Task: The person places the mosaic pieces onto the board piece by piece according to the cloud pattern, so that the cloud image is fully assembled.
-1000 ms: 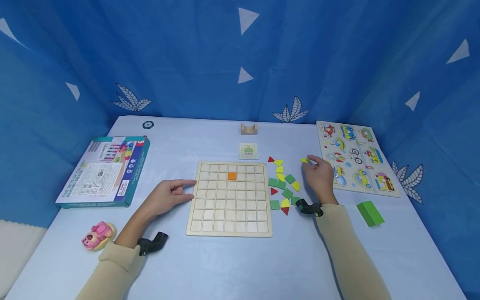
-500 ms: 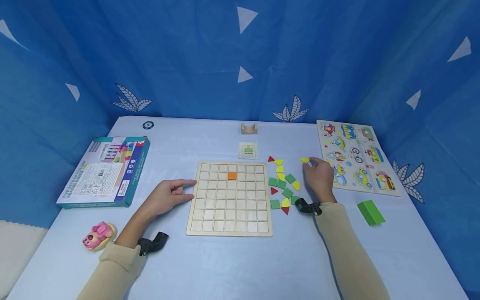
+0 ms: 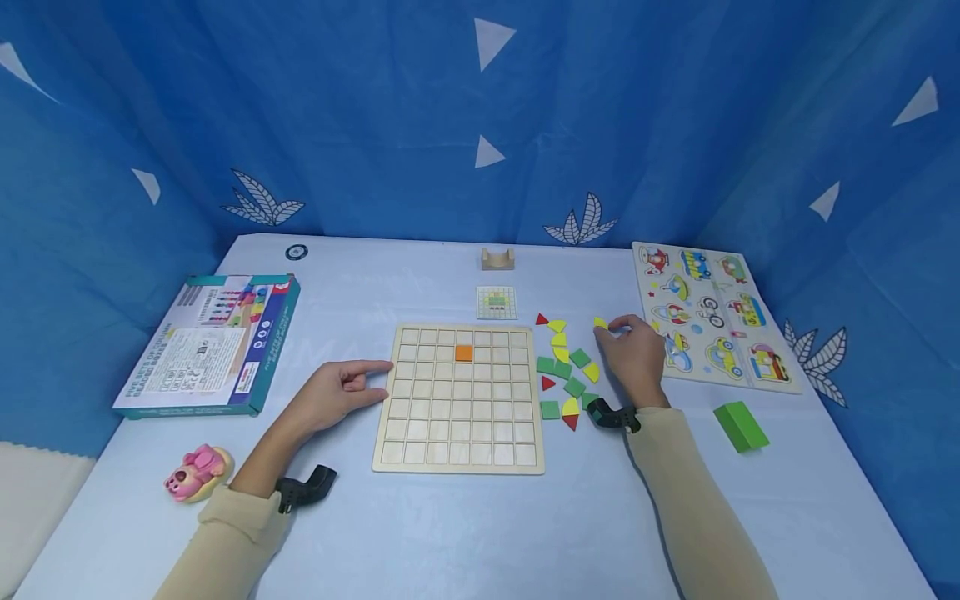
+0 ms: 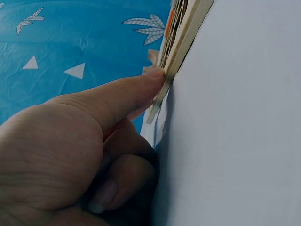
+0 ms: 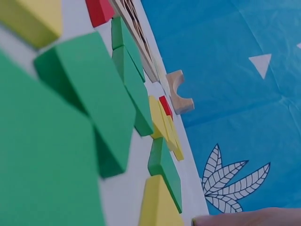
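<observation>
A wooden grid board (image 3: 459, 433) lies at the table's middle with one orange tile (image 3: 464, 352) in it. My left hand (image 3: 371, 375) rests beside its left edge, index finger (image 4: 127, 92) straight and touching the board's rim (image 4: 183, 42), the other fingers curled under. Loose green, yellow and red pieces (image 3: 566, 371) lie right of the board; the right wrist view shows them close up (image 5: 84, 94). My right hand (image 3: 611, 331) sits just beyond them and pinches a small yellow piece (image 3: 600, 322) at its fingertips.
A boxed game (image 3: 210, 342) and a pink toy (image 3: 197, 471) lie at the left. A pattern card (image 3: 497, 302) and a wooden arch block (image 3: 498, 258) sit behind the board. A vehicle peg puzzle (image 3: 708, 312) and a green block (image 3: 740, 426) are at the right.
My right hand has shifted slightly left toward the loose pieces, carrying the yellow piece with it. The left hand and the board have not moved.
</observation>
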Demonstrator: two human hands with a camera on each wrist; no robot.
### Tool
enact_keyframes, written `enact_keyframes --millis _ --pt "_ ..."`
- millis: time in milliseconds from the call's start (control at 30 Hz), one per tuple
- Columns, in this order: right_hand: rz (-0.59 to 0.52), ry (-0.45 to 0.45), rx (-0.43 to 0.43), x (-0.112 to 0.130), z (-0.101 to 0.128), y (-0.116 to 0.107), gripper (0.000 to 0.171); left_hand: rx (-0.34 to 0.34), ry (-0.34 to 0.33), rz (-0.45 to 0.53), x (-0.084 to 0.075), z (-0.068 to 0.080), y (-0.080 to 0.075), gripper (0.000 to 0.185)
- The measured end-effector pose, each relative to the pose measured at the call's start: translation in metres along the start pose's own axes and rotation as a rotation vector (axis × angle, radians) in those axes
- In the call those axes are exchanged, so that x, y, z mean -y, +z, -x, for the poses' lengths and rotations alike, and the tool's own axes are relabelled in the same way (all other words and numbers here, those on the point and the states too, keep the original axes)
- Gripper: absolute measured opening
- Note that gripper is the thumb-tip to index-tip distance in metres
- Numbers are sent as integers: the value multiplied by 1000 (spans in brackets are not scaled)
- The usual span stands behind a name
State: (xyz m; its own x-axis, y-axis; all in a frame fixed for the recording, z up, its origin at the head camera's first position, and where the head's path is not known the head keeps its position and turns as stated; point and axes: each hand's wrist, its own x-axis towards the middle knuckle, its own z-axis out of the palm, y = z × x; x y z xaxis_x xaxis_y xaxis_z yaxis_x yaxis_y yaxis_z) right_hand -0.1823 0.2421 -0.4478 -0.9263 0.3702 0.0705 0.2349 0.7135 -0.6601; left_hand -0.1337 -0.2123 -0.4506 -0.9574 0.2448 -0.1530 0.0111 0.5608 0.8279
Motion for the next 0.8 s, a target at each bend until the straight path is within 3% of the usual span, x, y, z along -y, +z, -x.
enact_keyframes --millis 167,367,800 --pt "8 5 24 0 0 0 34 -1 -2 -5 -1 1 0 44" --pt "23 -50 37 -2 -1 2 43 3 -5 -8 -1 1 0 45" --pt "50 -91 39 -5 -3 5 36 4 -4 -9 0 0 0 45"
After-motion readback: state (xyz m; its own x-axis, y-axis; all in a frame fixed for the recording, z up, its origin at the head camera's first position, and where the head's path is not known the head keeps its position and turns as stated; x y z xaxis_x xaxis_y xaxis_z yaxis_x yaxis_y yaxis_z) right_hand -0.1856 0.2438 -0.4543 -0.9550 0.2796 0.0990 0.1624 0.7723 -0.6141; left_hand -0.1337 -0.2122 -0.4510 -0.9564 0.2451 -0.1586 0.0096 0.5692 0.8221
